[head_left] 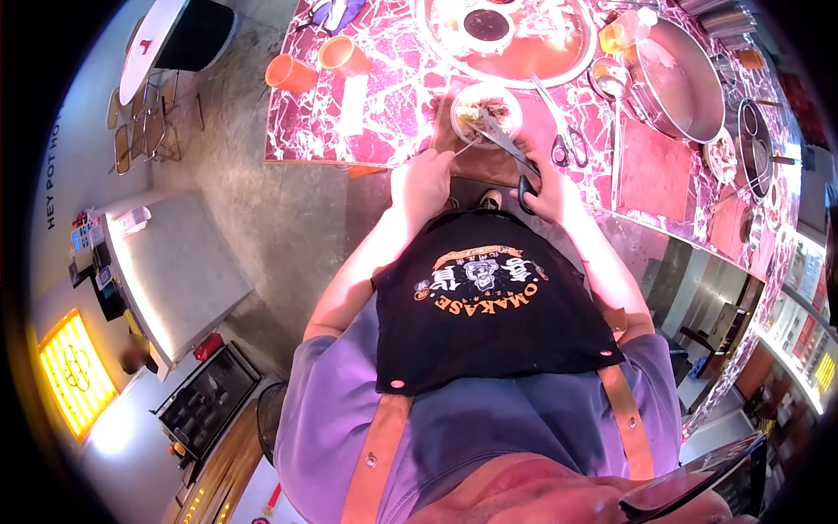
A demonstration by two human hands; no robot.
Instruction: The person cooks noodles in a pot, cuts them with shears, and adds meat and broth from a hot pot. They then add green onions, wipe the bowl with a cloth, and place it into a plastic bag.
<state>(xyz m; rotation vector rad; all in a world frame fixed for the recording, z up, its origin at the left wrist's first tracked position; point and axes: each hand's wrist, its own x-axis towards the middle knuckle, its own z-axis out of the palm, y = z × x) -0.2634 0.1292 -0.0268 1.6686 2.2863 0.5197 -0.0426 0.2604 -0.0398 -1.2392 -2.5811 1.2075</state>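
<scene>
A white bowl [457,106] of chopped food stands near the table edge. My right hand [552,190] is closed around the black handles of a pair of scissors [504,140], whose blades reach down into the food. On the bowl's left, my left hand [421,185] is closed on a thin metal utensil [468,148] that points at the bowl; its exact kind is too small to make out. A second pair of scissors [559,122] with dark handles lies on the table to the right of the bowl.
On the red marbled table [393,113] stand two orange cups [344,56], a large round tray [587,65] with a dark sauce bowl [485,30], and a steel pot [711,87]. A ladle [616,131] lies beside a dark red mat [650,168]. A black pan [756,144] is farther right.
</scene>
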